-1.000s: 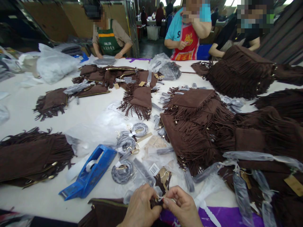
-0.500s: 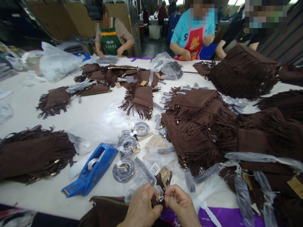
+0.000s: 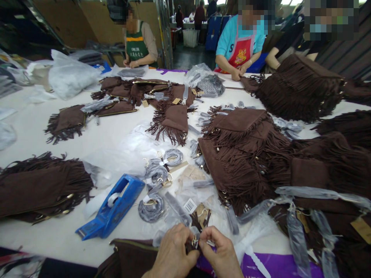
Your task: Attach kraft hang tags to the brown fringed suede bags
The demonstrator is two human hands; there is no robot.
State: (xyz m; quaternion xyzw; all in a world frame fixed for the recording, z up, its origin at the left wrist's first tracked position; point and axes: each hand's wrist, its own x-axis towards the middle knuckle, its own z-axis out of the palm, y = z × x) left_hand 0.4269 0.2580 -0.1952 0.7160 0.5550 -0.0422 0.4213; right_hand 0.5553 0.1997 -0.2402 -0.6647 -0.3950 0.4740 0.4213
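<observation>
At the bottom centre, my left hand [image 3: 175, 251] has its fingers closed around a small metal clasp [image 3: 194, 241] at the end of a brown fringed bag [image 3: 133, 256]. My right hand [image 3: 218, 249] pinches at the same clasp from the right, thumb and forefinger together; the exact piece it grips is too small to tell. Just beyond the fingers lie a barcode label [image 3: 189, 206] and a brown tassel with a tag [image 3: 201, 216], on clear plastic. Part of the bag is hidden under my left hand.
A blue tape dispenser [image 3: 111, 208] and coiled grey straps [image 3: 151, 207] lie left of my hands. Fringed bags [image 3: 240, 154] are piled to the right, another bag [image 3: 37, 185] at far left. White ties [image 3: 255, 231] lie near my right hand. People work across the white table [image 3: 31, 127].
My hands stay in nearly the same place, with the clasp turned slightly between the fingers. Across the table, the person in the red apron has brought both hands to a brown fringed piece.
</observation>
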